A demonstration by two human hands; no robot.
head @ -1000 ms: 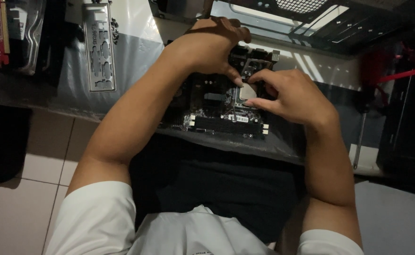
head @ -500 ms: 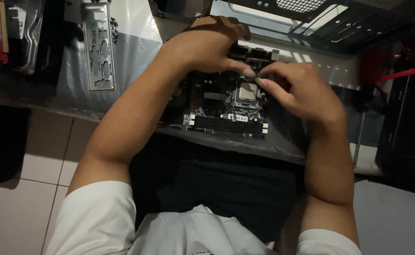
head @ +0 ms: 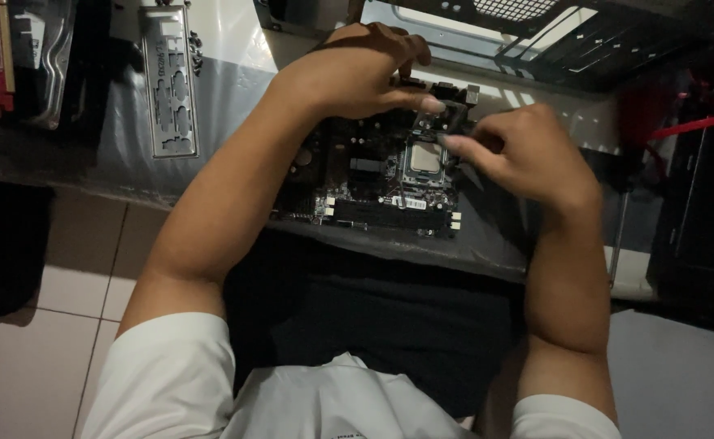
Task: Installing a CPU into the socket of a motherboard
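Resting flat on a grey antistatic sheet (head: 487, 244), the dark rectangular motherboard (head: 373, 183) is carrying a square metallic processor (head: 424, 157), above which the left hand (head: 357, 73) is curling its fingers while the right hand (head: 528, 154) is pinching a thin socket lever (head: 457, 122)

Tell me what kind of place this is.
Likely a home or small PC-building bench: a motherboard with its processor under both hands, a metal I/O shield, an open computer case, tiled floor.
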